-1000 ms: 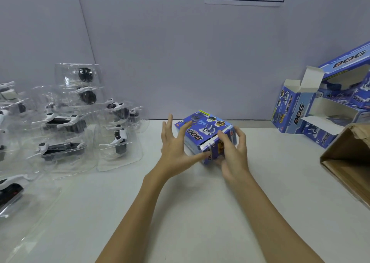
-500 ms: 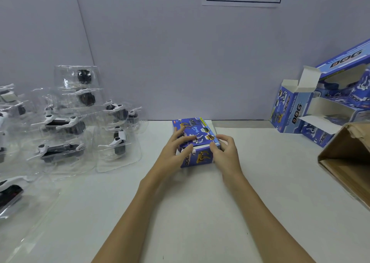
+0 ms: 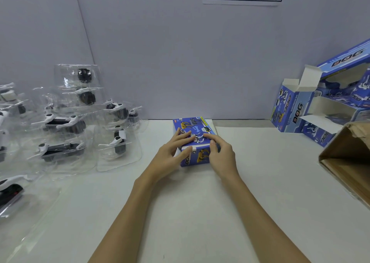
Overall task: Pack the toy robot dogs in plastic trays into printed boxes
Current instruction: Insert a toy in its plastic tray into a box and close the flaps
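Note:
A blue printed box (image 3: 195, 125) with "DOG" lettering lies flat on the white table (image 3: 260, 182) in the middle. My left hand (image 3: 170, 156) rests its fingers across the box's top while its thumb sits on the white flap edge at the near end. On the box's right near corner, my right hand (image 3: 222, 154) curls its fingers over the top, with its thumb on the front face. Several toy robot dogs in clear plastic trays (image 3: 62, 122) are piled at the left; one tray (image 3: 118, 142) stands nearest the box.
Open empty printed boxes (image 3: 290, 112) are stacked at the back right against the wall. A brown cardboard carton (image 3: 350, 158) lies on its side at the right edge. More trays reach the table's left front corner (image 3: 10, 192).
The box was turned from a tilted hold to lying flat on the table with its end flap facing me. Both hands have settled onto its near end.

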